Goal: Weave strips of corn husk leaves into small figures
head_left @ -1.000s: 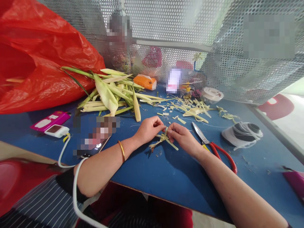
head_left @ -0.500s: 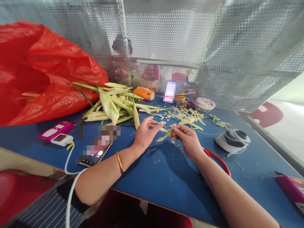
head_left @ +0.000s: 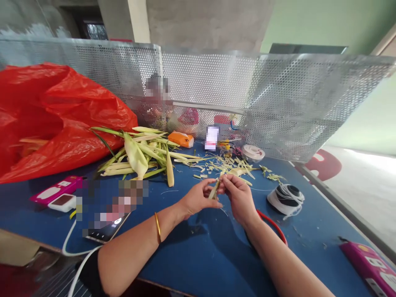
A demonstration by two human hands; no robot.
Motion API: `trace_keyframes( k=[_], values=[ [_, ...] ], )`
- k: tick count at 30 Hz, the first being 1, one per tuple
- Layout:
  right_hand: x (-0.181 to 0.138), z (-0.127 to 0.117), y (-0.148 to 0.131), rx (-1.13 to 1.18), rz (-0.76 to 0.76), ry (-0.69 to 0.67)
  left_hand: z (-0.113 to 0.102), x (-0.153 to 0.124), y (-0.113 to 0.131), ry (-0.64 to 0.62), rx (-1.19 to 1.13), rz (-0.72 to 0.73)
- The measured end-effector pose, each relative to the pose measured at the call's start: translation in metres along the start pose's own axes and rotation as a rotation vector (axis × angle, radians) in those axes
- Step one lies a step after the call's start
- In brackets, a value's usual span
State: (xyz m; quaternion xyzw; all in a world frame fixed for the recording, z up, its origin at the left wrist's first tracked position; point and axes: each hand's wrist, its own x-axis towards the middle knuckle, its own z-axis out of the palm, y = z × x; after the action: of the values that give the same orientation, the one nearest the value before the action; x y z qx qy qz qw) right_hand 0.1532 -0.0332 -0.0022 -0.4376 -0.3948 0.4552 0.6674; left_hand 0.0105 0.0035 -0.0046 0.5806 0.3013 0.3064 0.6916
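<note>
Left hand [head_left: 198,201] rejoins right hand [head_left: 240,199]: fingers of both pinch the pale green leaf strip [head_left: 214,191] above the blue tabletop [head_left: 198,255]; 2-handed work resumes

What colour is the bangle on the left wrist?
The bangle is gold; the head view shows it best.

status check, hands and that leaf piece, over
Left hand and right hand both pinching the leaf strip, held above the blue table. Red-handled scissors beside right wrist. Nothing blocking the hands.
</note>
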Motion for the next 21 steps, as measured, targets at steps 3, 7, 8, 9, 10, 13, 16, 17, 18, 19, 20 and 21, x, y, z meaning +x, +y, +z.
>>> trace_keyframes(
  k=[3, 7, 8, 9, 10, 13, 16, 17, 18, 19, 20, 21],
  values=[
    [0.001, -0.001, 0.001, -0.007, 0.033, -0.023, -0.003, -0.003, -0.002, 0.003, 0.047, 0.077],
    [0.0, -0.001, -0.001, -0.032, 0.068, -0.037, -0.008, -0.005, 0.003, 0.051, -0.018, 0.023],
    [0.0, -0.001, -0.002, -0.016, 0.087, -0.041, -0.009, -0.005, 0.004, 0.045, -0.067, -0.027],
    [-0.001, 0.0, -0.004, 0.006, 0.113, -0.047, -0.01, -0.005, 0.004, 0.039, -0.111, -0.067],
    [-0.002, 0.0, -0.004, 0.032, 0.14, -0.05, -0.011, -0.005, 0.004, 0.039, -0.147, -0.091],
    [-0.004, 0.003, -0.003, 0.092, 0.207, -0.042, -0.008, -0.005, 0.002, 0.04, -0.191, -0.076],
    [-0.006, 0.004, 0.0, 0.107, 0.241, -0.038, -0.003, -0.007, 0.0, 0.071, -0.2, -0.03],
    [-0.006, 0.004, 0.001, 0.103, 0.247, -0.045, -0.002, -0.007, 0.0, 0.084, -0.182, -0.021],
    [-0.006, 0.003, 0.001, 0.097, 0.249, -0.052, -0.001, -0.008, -0.001, 0.097, -0.152, -0.016],
    [-0.006, 0.003, 0.001, 0.088, 0.252, -0.057, -0.001, -0.008, -0.001, 0.1, -0.112, -0.017],
    [-0.006, 0.002, 0.0, 0.077, 0.257, -0.06, -0.002, -0.009, -0.001, 0.097, -0.07, -0.021],
    [-0.005, 0.001, -0.001, 0.064, 0.262, -0.06, -0.003, -0.009, 0.0, 0.097, -0.036, -0.029]
  ],
)
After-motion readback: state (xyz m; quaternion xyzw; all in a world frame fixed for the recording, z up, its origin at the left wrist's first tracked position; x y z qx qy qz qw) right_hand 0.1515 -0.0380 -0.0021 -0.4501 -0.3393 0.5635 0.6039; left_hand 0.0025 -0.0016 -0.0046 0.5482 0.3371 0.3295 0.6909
